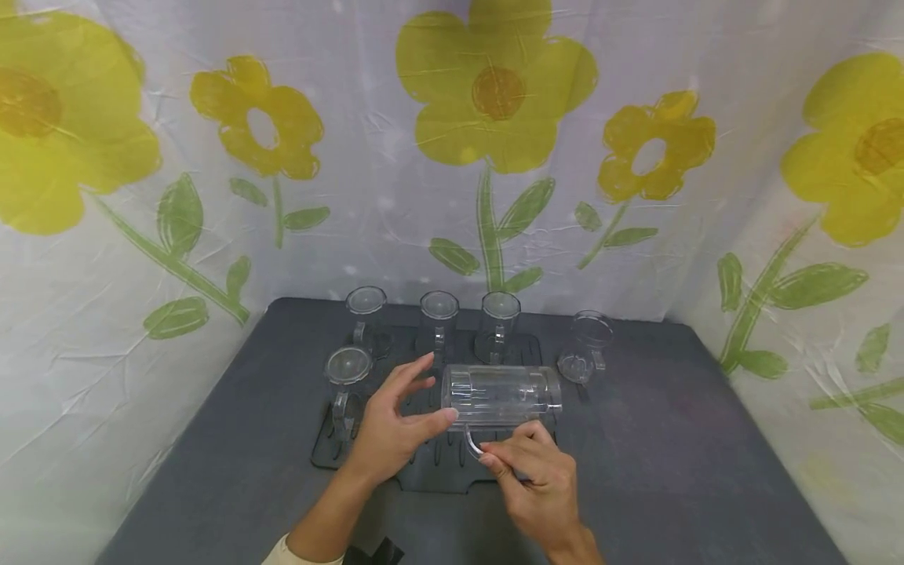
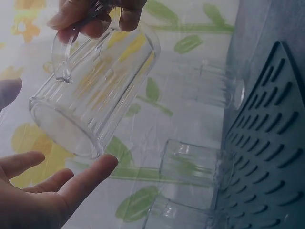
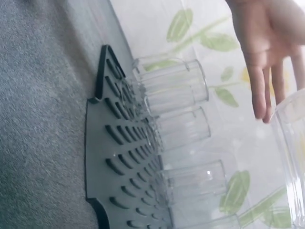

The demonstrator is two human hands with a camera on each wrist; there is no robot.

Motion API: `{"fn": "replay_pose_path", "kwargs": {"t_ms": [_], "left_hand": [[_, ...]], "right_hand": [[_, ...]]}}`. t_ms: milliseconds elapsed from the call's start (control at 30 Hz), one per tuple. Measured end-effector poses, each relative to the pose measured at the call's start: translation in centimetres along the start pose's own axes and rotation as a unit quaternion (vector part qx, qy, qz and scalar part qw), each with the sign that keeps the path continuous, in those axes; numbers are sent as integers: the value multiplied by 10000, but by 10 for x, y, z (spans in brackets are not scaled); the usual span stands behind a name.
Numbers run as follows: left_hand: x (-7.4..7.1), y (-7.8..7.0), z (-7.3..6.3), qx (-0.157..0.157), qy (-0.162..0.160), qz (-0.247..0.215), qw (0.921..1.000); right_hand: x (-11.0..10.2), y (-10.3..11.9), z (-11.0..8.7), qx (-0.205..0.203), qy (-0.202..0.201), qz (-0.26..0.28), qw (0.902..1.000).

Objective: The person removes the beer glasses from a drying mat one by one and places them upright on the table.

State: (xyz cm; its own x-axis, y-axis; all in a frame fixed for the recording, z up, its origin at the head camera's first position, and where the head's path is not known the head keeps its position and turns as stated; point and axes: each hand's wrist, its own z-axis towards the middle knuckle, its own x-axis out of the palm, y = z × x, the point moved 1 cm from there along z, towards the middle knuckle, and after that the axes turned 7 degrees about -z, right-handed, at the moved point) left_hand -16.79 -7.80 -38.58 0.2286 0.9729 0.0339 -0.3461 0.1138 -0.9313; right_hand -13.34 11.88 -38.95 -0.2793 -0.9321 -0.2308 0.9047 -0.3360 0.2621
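Observation:
A clear glass mug (image 1: 501,395) is held on its side above the drying mat (image 1: 438,471). My right hand (image 1: 533,475) grips it by the handle, which points down toward me. At the mug's left end is my left hand (image 1: 395,424), fingers spread and thumb extended. In the left wrist view a fingertip of the left hand (image 2: 43,195) lies at the edge of the mug's round end (image 2: 64,128); whether it touches is hard to tell. The right wrist view shows only part of the held mug (image 3: 295,152), at the right edge.
Several similar mugs stand on the ridged mat, including a left front mug (image 1: 348,384) and a back middle mug (image 1: 439,322). Another mug (image 1: 589,345) stands right of the mat. A dark grey table (image 1: 671,471) lies beneath, with a flower-printed curtain (image 1: 367,212) behind.

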Motion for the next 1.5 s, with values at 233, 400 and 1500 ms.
{"fn": "replay_pose_path", "kwargs": {"t_ms": [233,400,1500], "left_hand": [[1,5,1,-40,74,228,9997],[-3,7,2,25,-25,341,9994],[0,11,-3,305,-157,-819,9960]], "right_hand": [[6,-7,-18,47,149,-99,9998],[7,-5,-19,66,253,-82,9996],[-8,3,-31,3708,-248,4624,8050]]}}
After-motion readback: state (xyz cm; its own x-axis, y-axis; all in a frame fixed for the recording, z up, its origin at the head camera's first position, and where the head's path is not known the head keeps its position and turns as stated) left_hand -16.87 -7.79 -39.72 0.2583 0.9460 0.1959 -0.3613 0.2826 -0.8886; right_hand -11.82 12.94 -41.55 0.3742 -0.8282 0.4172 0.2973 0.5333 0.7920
